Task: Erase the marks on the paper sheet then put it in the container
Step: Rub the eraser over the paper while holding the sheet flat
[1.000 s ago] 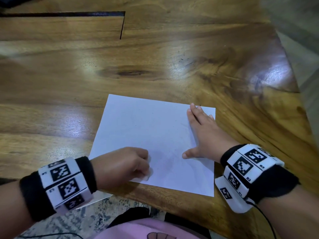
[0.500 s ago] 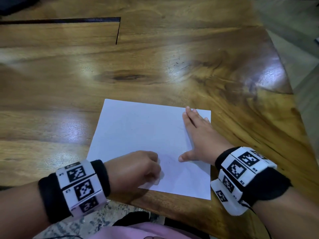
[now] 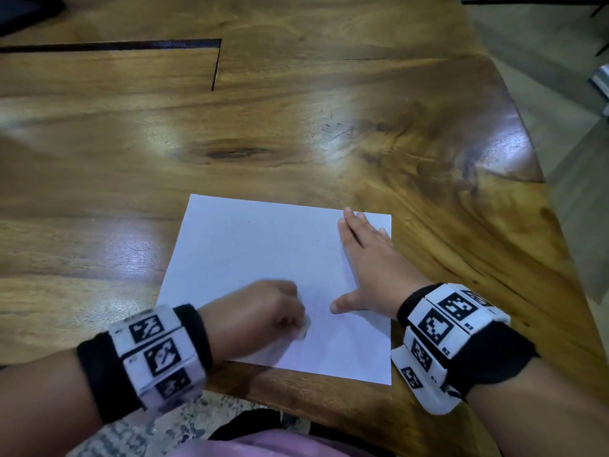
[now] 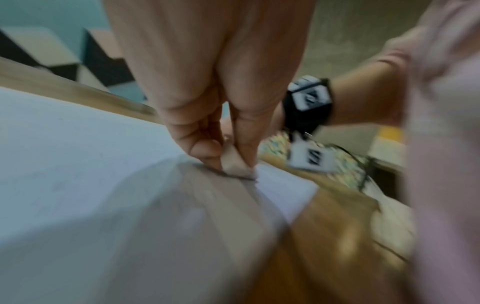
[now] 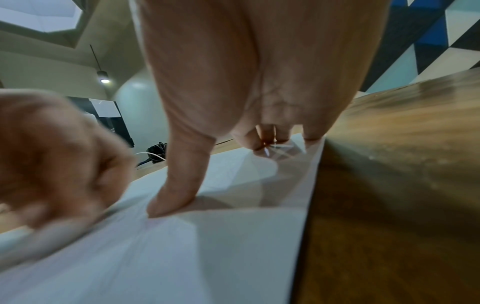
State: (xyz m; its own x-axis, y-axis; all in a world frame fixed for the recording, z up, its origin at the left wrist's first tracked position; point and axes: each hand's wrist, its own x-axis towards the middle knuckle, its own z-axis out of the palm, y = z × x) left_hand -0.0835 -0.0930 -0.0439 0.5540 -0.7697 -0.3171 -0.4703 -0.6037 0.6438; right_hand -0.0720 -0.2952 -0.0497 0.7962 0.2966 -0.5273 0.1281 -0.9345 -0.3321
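A white paper sheet [image 3: 257, 258] lies flat near the front edge of the wooden table [image 3: 296, 127]. My left hand [image 3: 263, 311] pinches a small white eraser [image 3: 304, 326] and presses it onto the sheet's lower middle; the left wrist view shows the eraser [image 4: 235, 164] between thumb and finger, touching the paper [image 4: 78, 154]. My right hand [image 3: 369, 268] lies flat on the sheet's right side, fingers straight, thumb spread. In the right wrist view the right thumb [image 5: 176, 189] presses the paper [image 5: 207, 246]. Only faint marks show on the sheet. No container is in view.
The table's front edge [image 3: 313, 397] runs just below the sheet, and its right edge [image 3: 540, 166] slants away toward the floor. A dark seam [image 3: 115, 45] cuts the tabletop at the back left. A pink garment [image 3: 263, 446] shows at the bottom.
My left hand with the eraser has slid to the right across the lower part of the sheet, closer to the right thumb. The right hand stays flat on the paper.
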